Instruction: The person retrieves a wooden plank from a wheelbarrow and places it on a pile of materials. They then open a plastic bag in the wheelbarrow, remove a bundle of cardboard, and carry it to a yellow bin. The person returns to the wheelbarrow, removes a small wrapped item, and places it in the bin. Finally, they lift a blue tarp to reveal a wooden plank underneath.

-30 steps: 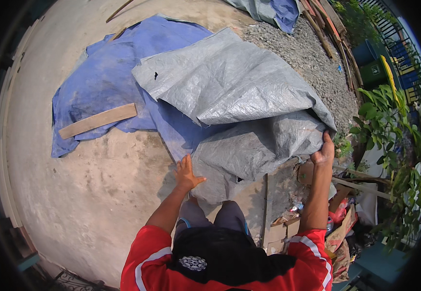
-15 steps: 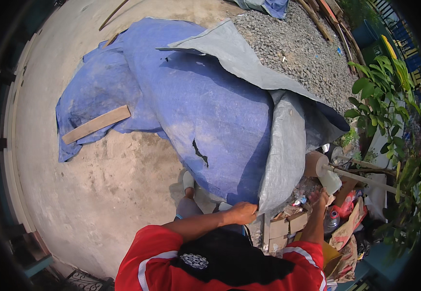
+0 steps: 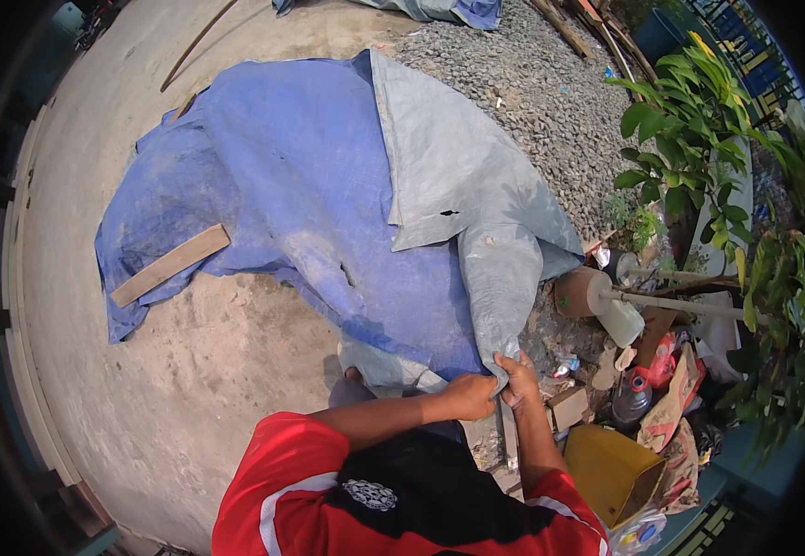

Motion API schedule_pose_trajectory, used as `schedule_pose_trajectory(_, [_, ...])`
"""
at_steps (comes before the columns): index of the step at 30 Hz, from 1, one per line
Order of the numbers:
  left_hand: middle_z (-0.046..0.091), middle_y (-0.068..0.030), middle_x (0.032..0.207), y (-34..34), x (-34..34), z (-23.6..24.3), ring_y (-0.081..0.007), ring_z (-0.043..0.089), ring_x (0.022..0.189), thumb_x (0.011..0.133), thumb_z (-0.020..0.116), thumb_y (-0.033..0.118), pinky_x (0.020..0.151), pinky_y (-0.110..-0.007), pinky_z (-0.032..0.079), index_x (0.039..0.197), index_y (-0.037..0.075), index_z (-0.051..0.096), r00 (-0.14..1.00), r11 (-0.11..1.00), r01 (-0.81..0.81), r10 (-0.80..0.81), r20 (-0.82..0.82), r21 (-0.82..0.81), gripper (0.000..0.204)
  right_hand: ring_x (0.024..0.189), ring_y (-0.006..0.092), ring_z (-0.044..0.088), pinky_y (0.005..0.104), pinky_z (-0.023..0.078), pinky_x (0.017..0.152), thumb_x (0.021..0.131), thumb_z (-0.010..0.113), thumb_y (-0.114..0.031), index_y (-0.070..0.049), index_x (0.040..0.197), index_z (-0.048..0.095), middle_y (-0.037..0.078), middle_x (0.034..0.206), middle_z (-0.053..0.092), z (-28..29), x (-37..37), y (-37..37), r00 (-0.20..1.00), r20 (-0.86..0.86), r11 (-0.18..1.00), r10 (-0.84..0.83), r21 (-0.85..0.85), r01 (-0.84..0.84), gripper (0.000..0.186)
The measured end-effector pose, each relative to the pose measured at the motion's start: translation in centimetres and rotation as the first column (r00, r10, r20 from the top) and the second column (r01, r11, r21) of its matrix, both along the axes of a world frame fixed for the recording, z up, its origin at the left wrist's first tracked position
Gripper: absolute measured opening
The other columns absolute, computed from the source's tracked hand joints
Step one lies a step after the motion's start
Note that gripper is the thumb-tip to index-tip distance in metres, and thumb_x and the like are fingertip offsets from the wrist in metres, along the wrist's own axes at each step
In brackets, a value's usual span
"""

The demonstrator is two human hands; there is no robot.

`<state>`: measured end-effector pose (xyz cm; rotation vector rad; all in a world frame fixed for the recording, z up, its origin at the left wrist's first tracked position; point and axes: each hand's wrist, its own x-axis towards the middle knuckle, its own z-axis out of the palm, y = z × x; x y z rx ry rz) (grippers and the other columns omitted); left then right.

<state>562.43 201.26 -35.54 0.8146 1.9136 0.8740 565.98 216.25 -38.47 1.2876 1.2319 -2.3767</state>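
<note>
Place: an outdoor yard, as I see it remotely. Evidence I log: pale concrete ground (image 3: 217, 389), sunlit, with shadows; a spread of grey gravel (image 3: 551, 120); lengths of timber (image 3: 560, 26) lying beside it; a leafy plant (image 3: 641, 119) at right; a barred railing (image 3: 756, 61) beyond; lower right, a clear bottle (image 3: 632, 400) and a yellow container (image 3: 611, 473) lying loose.
</note>
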Motion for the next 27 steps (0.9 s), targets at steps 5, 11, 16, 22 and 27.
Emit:
schedule_pose_trajectory(5, [0.056,-0.0249,0.114,-0.1,-0.4,4.0,-0.0393,0.054,0.108,0.081,0.064,0.023,0.092,-0.046,0.042,0.128,-0.002,0.044,0.999,0.947,0.018,-0.006,-0.039,0.320,0.057,0.088,0.0208,0.064,0.0334,0.054,0.071,0.084,0.065,-0.009,-0.002,0.118,0.053,0.009,0.100,0.064,5.1,1.8,4.2,0.963,-0.267,0.947,0.049,0.319,0.040,0.036])
schedule_pose_trajectory(11, [0.045,-0.0222,0.134,-4.8,1.6,1.9,-0.0362,0.044,0.124,0.083,0.063,0.022,0.105,-0.046,0.034,0.142,0.002,0.033,0.993,0.975,-0.017,0.042,-0.109,0.221,0.069,0.077,0.0300,0.067,0.0521,0.055,0.058,0.088,0.062,-0.018,-0.005,0.128,0.043,0.015,0.107,0.061,-8.3,7.3,12.7,0.888,0.449,0.878,-0.098,0.459,-0.135,0.046])
schedule_pose_trajectory(16, [0.051,-0.0197,0.129,-18.4,1.7,0.8,-0.0352,0.052,0.116,0.084,0.061,0.027,0.098,-0.043,0.041,0.138,0.006,0.039,0.945,0.935,-0.324,0.312,-0.102,-0.141,0.062,0.072,0.0313,0.063,0.0474,0.048,0.052,0.082,0.063,-0.014,-0.008,0.126,0.045,0.016,0.092,0.063,-20.4,8.0,19.3,0.769,0.619,0.557,-0.163,0.701,-0.446,0.047])
schedule_pose_trajectory(22, [0.060,-0.0235,0.114,-38.4,16.1,-8.1,-0.0373,0.058,0.106,0.080,0.063,0.032,0.090,-0.042,0.047,0.124,0.002,0.053,0.410,0.314,-0.871,0.889,-0.204,-0.379,0.055,0.069,0.0231,0.057,0.0448,0.045,0.056,0.083,0.058,-0.011,-0.002,0.120,0.050,0.010,0.073,0.057,-17.3,-0.9,9.6,0.876,0.476,0.652,0.077,0.641,-0.406,0.038])
schedule_pose_trajectory(27, [0.068,-0.0194,0.088,-48.1,36.1,-18.0,-0.0327,0.066,0.086,0.079,0.065,0.029,0.075,-0.039,0.052,0.119,-0.002,0.057,-0.374,-0.391,-0.755,0.916,-0.144,-0.526,0.052,0.074,0.0238,0.058,0.0430,0.050,0.061,0.087,0.061,-0.023,-0.011,0.125,0.045,0.010,0.096,0.058,-11.4,-5.9,-7.8,0.706,0.540,0.575,0.458,0.426,-0.699,0.043])
